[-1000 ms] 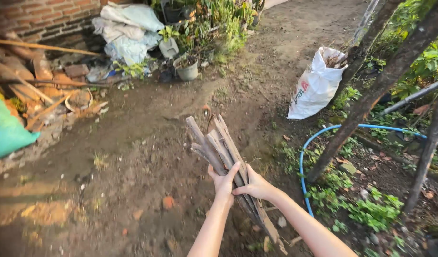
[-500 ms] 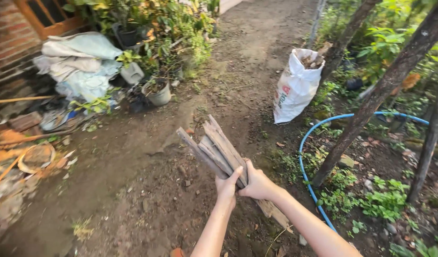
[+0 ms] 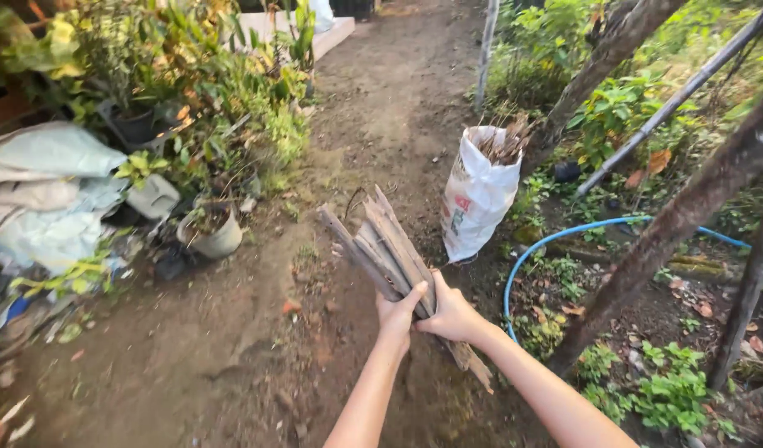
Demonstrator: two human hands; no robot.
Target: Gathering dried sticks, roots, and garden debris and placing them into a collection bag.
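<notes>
Both my hands grip one bundle of grey-brown wood sticks held out over the dirt path. My left hand clasps the bundle from the left and my right hand from the right, thumbs close together. The sticks fan out up and to the left, and their lower ends poke down past my right wrist. A white sack filled with sticks stands upright on the ground just beyond the bundle, to the right.
A blue hose curves over the ground at right, by a leaning tree trunk. Potted plants and a heap of pale sacks line the left side. The dirt path runs ahead.
The view has moved forward and turned along the path; the white sack is closer and the brick wall has left the frame. Both hands keep the same grip on the bundle.
</notes>
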